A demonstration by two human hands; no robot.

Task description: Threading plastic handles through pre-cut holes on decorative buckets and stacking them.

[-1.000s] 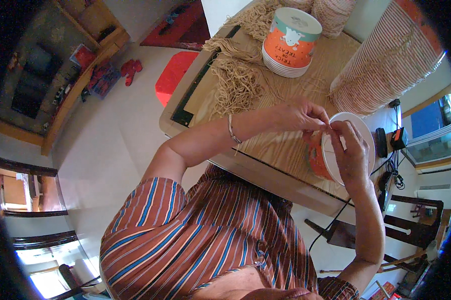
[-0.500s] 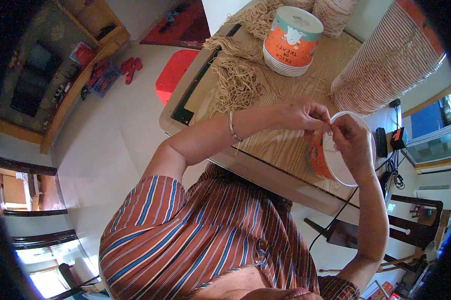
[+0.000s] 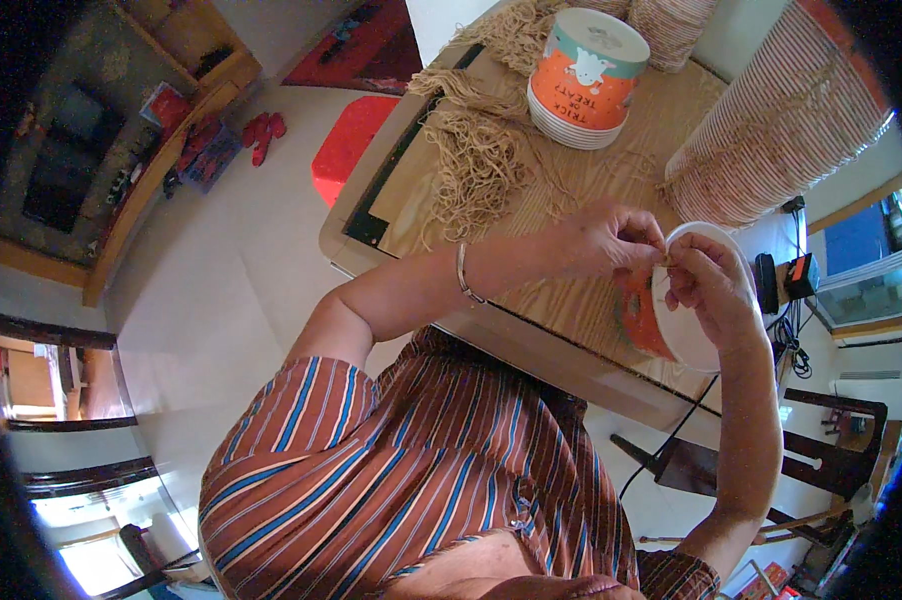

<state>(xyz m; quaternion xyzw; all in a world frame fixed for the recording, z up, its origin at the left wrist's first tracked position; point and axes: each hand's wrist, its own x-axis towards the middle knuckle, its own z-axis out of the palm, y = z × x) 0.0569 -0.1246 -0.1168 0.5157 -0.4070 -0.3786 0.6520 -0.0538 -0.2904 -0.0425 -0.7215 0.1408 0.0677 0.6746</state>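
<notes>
While the left hand (image 3: 616,240) stays almost where it was a second ago, the right hand (image 3: 711,280) has shifted slightly outward, its fingers now curled rather than stretched across the tub's mouth. The orange tub (image 3: 643,318) keeps its place near the worktop (image 3: 556,305) edge, tipped with its white opening toward the person's right. The change looks like a small adjustment of grip on the cord (image 3: 664,266) at the rim, probably a fastening step in hand and not yet done.

Both hands are nearly closed at the tips. The left pinches between thumb and forefinger, its other fingers folded beneath; the right brings thumb and forefinger together just beside it, the rest bent loosely over the opening. What they pinch seems to be a thin strand, though too small to trace; whether it passes through the tub wall, I cannot tell.
</notes>
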